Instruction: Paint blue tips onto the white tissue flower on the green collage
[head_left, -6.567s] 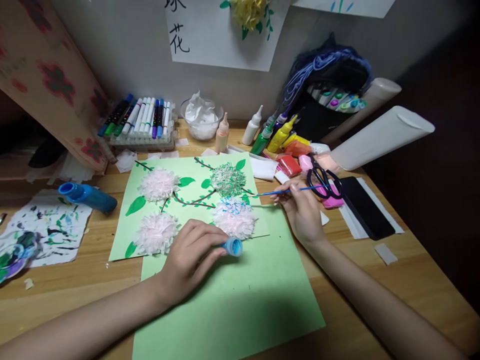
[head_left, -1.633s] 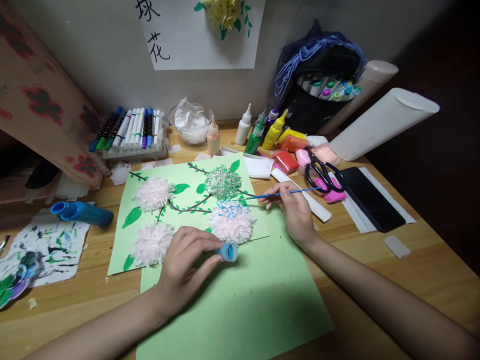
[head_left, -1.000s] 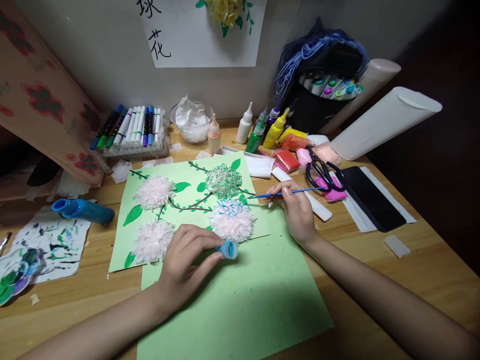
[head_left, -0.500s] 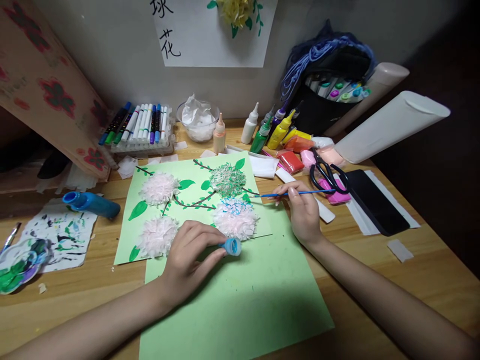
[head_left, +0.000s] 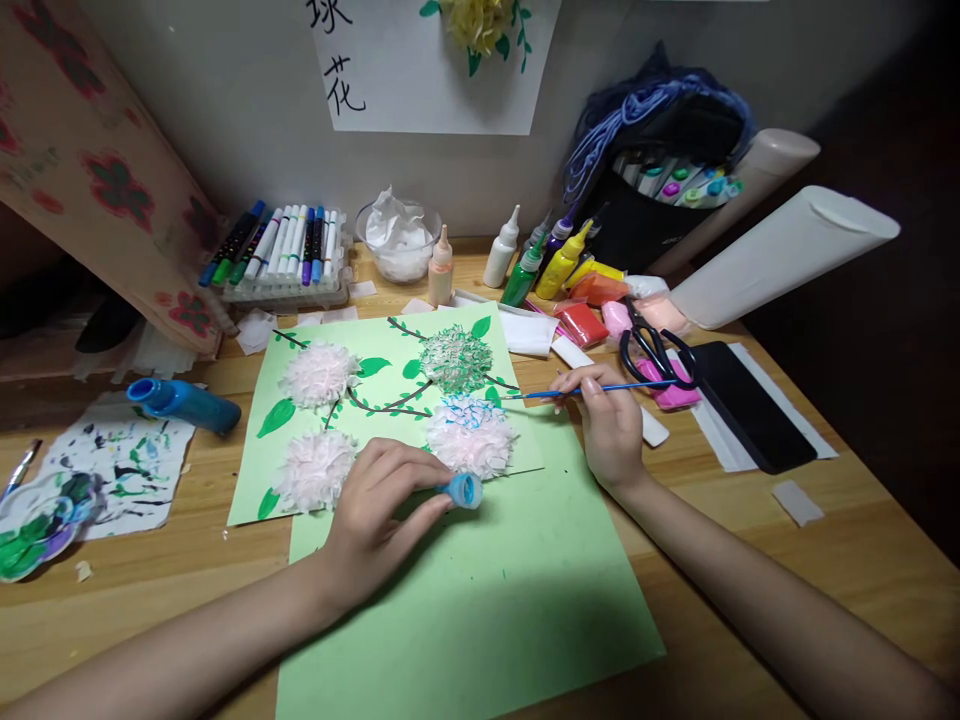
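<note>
Between thumb and fingers, my left hand (head_left: 390, 510) pinches a small blue cap (head_left: 466, 490), its open side showing blue paint. My right hand (head_left: 604, 420) grips a thin blue paintbrush (head_left: 555, 393), whose tip points left, just right of a ruffled pale pink paper flower (head_left: 476, 450) with blue marks on its upper part. Above that flower sits a green-and-white one (head_left: 456, 360). Two plain pale pink flowers (head_left: 319, 375) (head_left: 315, 470) are on the left of the light green sheet (head_left: 386, 350), among painted branches and leaves. Another green sheet (head_left: 480, 620) lies beneath.
An open blue paint bottle (head_left: 187, 405) lies on its side at left, near a paint palette (head_left: 37, 530) and stained paper (head_left: 142, 480). Markers (head_left: 289, 245), a glass bowl (head_left: 397, 262) and paint bottles (head_left: 525, 272) stand behind. Scissors (head_left: 656, 350) and a phone (head_left: 750, 405) are at right.
The brush tip has shifted very slightly downward beside the flower, with my right hand. My left hand and the cap have hardly moved; the whole view has shifted a little.
</note>
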